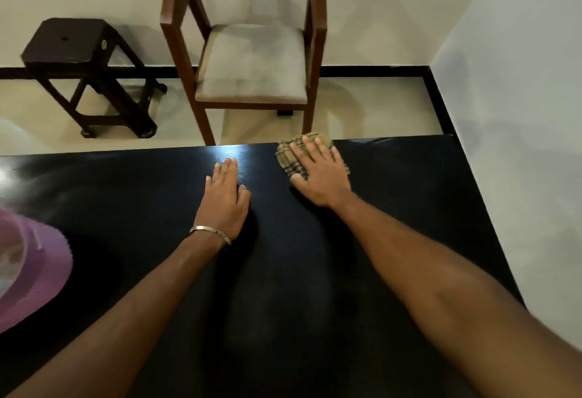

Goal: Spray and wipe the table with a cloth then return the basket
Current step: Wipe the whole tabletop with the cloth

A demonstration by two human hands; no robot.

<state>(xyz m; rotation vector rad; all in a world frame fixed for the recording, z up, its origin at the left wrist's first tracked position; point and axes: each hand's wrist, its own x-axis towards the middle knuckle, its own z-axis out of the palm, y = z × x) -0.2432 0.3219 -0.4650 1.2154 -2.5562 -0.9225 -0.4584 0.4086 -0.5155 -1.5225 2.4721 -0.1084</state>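
Right hand (pixel 321 174) flat, fingers straight, pressing checked cloth (pixel 288 158) at bench (pixel 409 193) far edge, 1 o'clock; cloth's long axis unclear. Left hand (pixel 223 196) flat, relaxed on bench. Pink basket (pixel 34 265) at 9 o'clock. No readable writing.

Table (pixel 409 208) open between hands; basket (pixel 37 259) blocks left edge.

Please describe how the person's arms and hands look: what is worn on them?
Both forearms are bare, with no sleeves in view and no gloves. The left hand has a thin silver-coloured bracelet at its wrist. The right hand wears nothing that I can see.
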